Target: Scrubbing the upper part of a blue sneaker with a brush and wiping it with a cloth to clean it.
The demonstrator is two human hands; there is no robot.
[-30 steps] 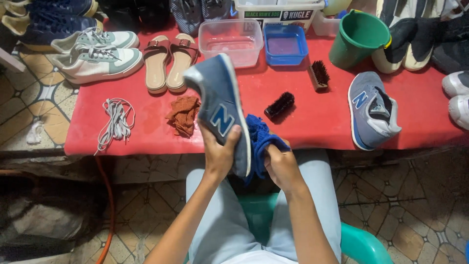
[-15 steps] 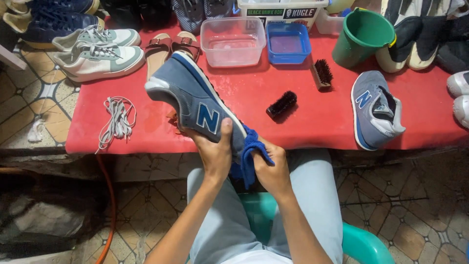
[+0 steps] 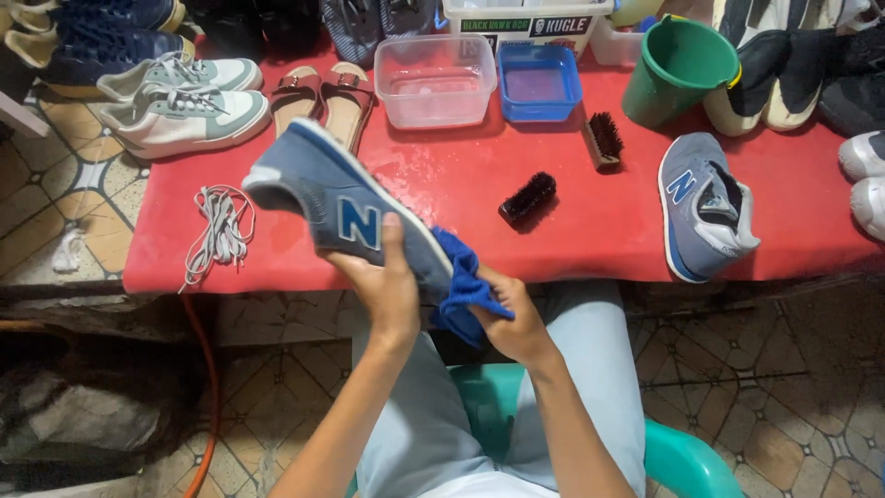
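Observation:
My left hand (image 3: 385, 288) grips a grey-blue sneaker (image 3: 332, 198) from below, thumb on its side, toe pointing up and left over the red table (image 3: 461, 184). A crumpled blue cloth (image 3: 464, 288) is pressed against the sneaker's heel end by my right hand (image 3: 509, 321). The matching sneaker (image 3: 702, 205) lies on the table to the right, opening upward.
On the table: loose white laces (image 3: 215, 226), tan sandals (image 3: 324, 99), a pale sneaker pair (image 3: 175, 101), a clear tub (image 3: 437, 79), a blue tub (image 3: 539, 81), two brushes (image 3: 528, 198) (image 3: 604, 139) and a green bucket (image 3: 680, 66). More shoes line the back. I sit on a green chair (image 3: 678, 456).
The sneaker has swung from nearly upright to lying flatter, toe moving left. The brown rag that lay on the table behind it is now hidden. My right hand stays on the cloth.

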